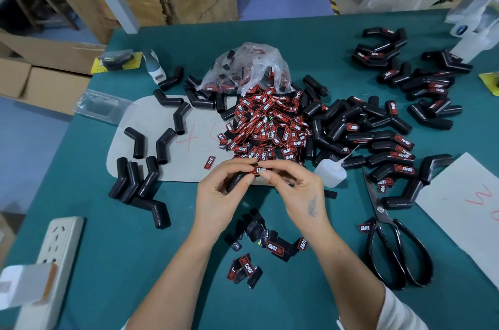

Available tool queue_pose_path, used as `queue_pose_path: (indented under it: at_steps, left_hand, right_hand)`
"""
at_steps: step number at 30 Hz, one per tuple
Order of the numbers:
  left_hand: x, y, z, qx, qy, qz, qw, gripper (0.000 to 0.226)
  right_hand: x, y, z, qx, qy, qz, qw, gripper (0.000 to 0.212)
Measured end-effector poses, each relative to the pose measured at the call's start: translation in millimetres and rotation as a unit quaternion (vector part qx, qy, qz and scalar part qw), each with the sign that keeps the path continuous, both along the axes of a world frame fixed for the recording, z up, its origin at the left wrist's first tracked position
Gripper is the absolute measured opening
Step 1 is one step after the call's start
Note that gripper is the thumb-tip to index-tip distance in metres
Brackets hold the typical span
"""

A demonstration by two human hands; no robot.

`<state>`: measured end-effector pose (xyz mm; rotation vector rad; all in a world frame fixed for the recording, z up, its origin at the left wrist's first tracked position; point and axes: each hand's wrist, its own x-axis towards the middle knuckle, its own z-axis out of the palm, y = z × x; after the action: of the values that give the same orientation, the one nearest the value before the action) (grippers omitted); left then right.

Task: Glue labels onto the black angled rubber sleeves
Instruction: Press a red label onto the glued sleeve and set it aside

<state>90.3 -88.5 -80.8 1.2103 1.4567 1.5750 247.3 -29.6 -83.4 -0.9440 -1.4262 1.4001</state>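
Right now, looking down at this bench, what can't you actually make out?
- Sleeve in the hands: mostly hidden by the left hand and right hand.
- Glue under its label: covered by fingers.
- Plastic bag: contents blurred by film.
- White device: cut off by the left edge.

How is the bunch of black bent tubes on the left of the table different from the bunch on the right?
The left sleeves are plain black with no label showing; many of the right sleeves carry a red and black label. The left sleeves lie loosely scattered, partly on a grey card; the right sleeves are heaped closely on the green table. Both groups are black angled rubber tubes.
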Motion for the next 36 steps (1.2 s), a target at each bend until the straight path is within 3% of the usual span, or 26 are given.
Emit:
queue_pose_path:
  at_steps: [11, 16, 23, 27, 36]
  left_hand:
    - [-1, -2, 1, -0.006, 0.016, 0.014, 1.000, 0.019]
    - [-2, -1, 1, 0.010, 0.050, 0.012, 0.999, 0.024]
    - [4, -1, 1, 0.033, 0.093, 0.017, 0.995, 0.040]
    - [4, -1, -1, 0.032, 0.077, 0.014, 0.996, 0.034]
    - [-1, 0, -2, 0.011, 0.051, 0.001, 0.999, 0.044]
  right_hand:
    - [0, -3, 2, 0.018, -0.004, -0.006, 1.000, 0.024]
    - [-1, -2, 5, -0.053, 0.031, 0.025, 0.998, 0.042]
    - [-4, -6, 8, -0.099, 0.086, 0.041, 0.991, 0.038]
    - [0, -4, 8, -0.093, 0.096, 0.048, 0.990, 0.035]
    - [2, -3, 8, -0.083, 0.094, 0.052, 0.991, 0.033]
